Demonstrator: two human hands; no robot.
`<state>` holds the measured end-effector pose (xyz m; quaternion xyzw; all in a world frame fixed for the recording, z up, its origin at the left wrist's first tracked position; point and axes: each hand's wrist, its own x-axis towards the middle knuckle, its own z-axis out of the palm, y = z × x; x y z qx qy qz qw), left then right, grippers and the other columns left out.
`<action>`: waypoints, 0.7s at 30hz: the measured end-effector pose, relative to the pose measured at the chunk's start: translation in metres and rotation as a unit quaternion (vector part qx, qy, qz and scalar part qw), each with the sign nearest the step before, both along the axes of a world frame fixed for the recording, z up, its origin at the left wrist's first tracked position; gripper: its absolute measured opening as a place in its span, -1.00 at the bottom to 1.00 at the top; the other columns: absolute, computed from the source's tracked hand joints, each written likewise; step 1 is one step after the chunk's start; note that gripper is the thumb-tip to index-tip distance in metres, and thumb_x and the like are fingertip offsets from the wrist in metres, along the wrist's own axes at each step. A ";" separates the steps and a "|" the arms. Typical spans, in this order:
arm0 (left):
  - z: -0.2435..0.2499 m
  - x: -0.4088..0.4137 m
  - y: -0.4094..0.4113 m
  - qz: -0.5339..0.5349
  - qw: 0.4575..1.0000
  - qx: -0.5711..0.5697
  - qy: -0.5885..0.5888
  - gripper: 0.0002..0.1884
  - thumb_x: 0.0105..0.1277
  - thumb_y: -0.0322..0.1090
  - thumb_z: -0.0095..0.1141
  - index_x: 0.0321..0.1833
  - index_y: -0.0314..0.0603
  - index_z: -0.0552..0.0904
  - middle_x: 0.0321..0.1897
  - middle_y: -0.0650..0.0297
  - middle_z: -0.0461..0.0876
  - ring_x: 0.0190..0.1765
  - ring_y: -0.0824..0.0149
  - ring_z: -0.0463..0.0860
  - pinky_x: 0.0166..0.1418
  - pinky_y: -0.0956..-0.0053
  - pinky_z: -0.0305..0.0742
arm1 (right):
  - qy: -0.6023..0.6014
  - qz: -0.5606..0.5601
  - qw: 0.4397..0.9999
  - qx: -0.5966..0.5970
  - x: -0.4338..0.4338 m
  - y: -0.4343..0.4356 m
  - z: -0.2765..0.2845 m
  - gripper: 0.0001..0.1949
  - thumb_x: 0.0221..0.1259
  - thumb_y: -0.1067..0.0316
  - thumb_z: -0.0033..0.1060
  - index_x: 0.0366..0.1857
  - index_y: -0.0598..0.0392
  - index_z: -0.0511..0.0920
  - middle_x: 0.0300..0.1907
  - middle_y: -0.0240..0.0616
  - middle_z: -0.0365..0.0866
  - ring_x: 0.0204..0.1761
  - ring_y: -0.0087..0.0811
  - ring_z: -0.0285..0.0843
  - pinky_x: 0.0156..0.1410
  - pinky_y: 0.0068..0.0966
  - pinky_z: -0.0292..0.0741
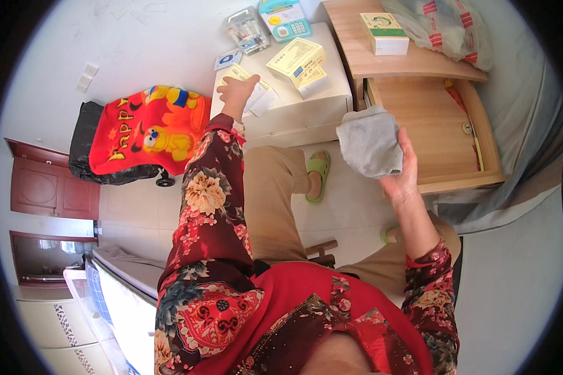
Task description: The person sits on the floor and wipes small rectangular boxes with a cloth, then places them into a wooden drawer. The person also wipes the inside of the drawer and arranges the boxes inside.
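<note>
My left hand [239, 93] reaches over the white cabinet top, fingers spread above a pale yellow box [264, 96] lying near the wall; whether it touches the box I cannot tell. A folded grey cloth [369, 143] rests in my right hand [403, 171], held up in front of the open wooden drawer [422, 126]. Two more pale yellow boxes [294, 58] are stacked on the cabinet, the upper one set askew on the lower. A small blue and white packet [228, 60] lies beside the wall.
A clear plastic container [248, 33] and a turquoise keypad toy [288, 27] stand at the cabinet's back. On the wooden desk [347, 42] are a green and white box [384, 33] and a plastic bag [445, 28]. A red cartoon blanket [122, 136] covers something at left.
</note>
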<state>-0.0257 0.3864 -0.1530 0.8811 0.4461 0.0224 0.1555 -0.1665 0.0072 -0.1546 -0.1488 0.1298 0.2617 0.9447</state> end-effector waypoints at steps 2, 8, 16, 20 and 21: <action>-0.032 -0.022 0.110 -0.011 0.990 -0.069 -0.120 0.14 -0.20 0.21 0.27 0.35 -0.43 0.07 0.28 -0.36 -0.01 0.23 -0.24 0.29 0.22 0.10 0.32 | -0.010 0.032 0.999 0.024 -0.011 0.015 0.005 -0.49 0.35 -0.07 -0.18 0.22 0.06 0.32 0.21 -0.27 0.38 0.25 -0.26 0.31 0.36 -0.23 0.24; 0.023 -0.054 0.065 -0.081 0.810 -0.498 -0.298 -0.47 0.22 -0.14 -0.03 0.16 -0.41 0.38 -0.02 0.10 0.54 0.03 0.22 0.57 0.07 0.27 0.51 | -0.017 0.003 1.000 0.002 -0.005 0.006 -0.004 -0.49 0.35 -0.08 -0.18 0.21 0.05 0.33 0.21 -0.28 0.39 0.25 -0.26 0.32 0.35 -0.23 0.24; 0.071 -0.183 -0.088 -0.108 0.505 -0.756 -0.401 -0.33 0.16 -0.10 -0.11 0.34 -0.26 0.22 0.31 0.03 0.27 0.34 0.05 0.26 0.42 0.06 0.10 | -0.052 -0.011 0.997 -0.059 -0.019 0.010 0.003 -0.48 0.35 -0.09 -0.18 0.23 0.05 0.32 0.19 -0.29 0.41 0.22 -0.32 0.34 0.34 -0.34 0.23; 0.037 -0.212 -0.162 -0.072 0.451 -0.824 -0.336 -0.27 0.09 0.02 -0.10 0.33 -0.22 0.26 0.32 0.07 0.27 0.36 0.04 0.24 0.42 0.06 0.10 | -0.255 -0.026 0.901 -0.349 -0.042 0.024 -0.019 -0.43 0.30 -0.14 -0.14 0.23 0.08 0.33 0.23 -0.22 0.30 0.25 -0.37 0.22 0.33 -0.37 0.13; 0.025 -0.216 -0.167 -0.060 0.464 -0.823 -0.322 -0.29 0.12 0.02 -0.12 0.33 -0.20 0.26 0.31 0.08 0.28 0.35 0.05 0.25 0.41 0.07 0.11 | -0.429 -0.034 0.802 -0.415 -0.046 0.028 -0.007 -0.43 0.30 -0.13 -0.16 0.24 0.04 0.32 0.29 -0.16 0.20 0.32 -0.26 0.08 0.38 -0.25 0.01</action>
